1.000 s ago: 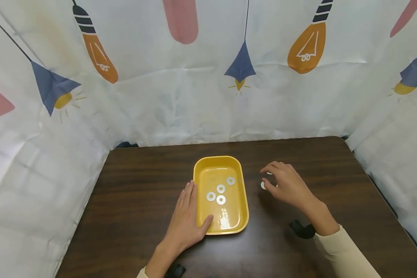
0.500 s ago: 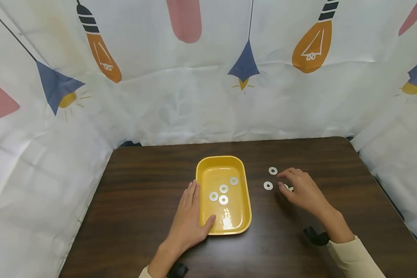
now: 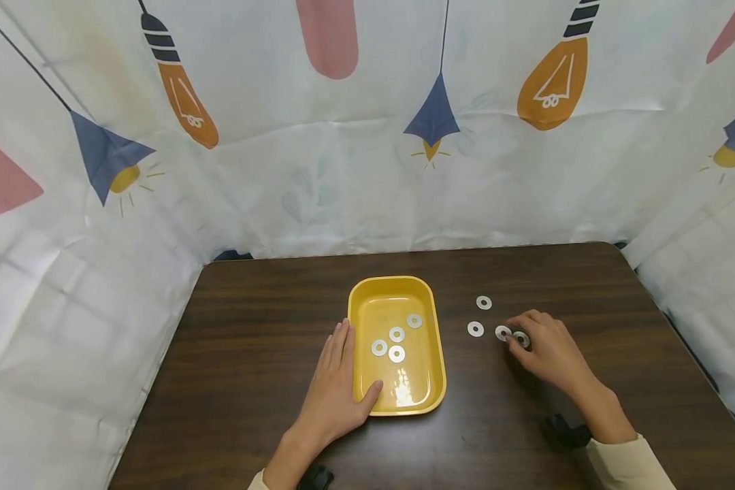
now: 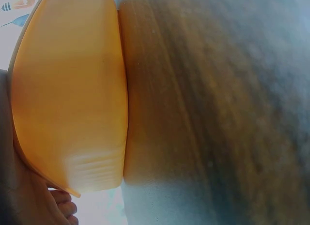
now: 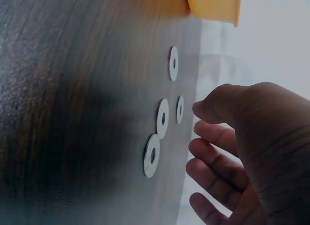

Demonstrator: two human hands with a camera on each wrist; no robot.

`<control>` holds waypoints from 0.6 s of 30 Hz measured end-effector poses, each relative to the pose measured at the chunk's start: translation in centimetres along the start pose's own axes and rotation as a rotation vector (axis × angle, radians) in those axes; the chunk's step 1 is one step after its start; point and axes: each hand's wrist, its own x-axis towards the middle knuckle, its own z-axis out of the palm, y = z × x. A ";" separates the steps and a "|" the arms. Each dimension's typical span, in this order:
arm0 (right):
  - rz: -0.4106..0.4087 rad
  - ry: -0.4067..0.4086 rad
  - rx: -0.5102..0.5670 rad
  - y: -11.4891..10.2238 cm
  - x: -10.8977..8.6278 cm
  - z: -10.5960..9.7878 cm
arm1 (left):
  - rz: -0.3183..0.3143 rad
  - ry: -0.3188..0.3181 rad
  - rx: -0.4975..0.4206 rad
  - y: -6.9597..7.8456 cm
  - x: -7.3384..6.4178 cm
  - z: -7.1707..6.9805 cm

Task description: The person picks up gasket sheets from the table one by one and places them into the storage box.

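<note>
Plainly, the right hand (image 3: 548,347), thumb and fingers parted and holding nothing, is the nearer one, the rightmost washer (image 3: 526,339) lying flat on the desk (image 3: 269,306) just left of its palm, right of frame centre.

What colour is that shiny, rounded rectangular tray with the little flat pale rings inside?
The shiny, rounded rectangular tray is bright yellow; the head view shows it best.

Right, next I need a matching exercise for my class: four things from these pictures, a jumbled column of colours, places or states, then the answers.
1. Rings
2. Tray
3. Table
4. Backdrop cloth

A. Plain dark brown
B. Pale, each with a central hole
C. Patterned in blue, orange and pink
D. Yellow, holding four rings

Pairs: 1-B, 2-D, 3-A, 4-C
</note>
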 end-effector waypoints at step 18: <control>0.154 -0.086 -0.062 1.0 -1.0 0.2 | 0.014 0.015 -0.013 0.2 0.1 0.0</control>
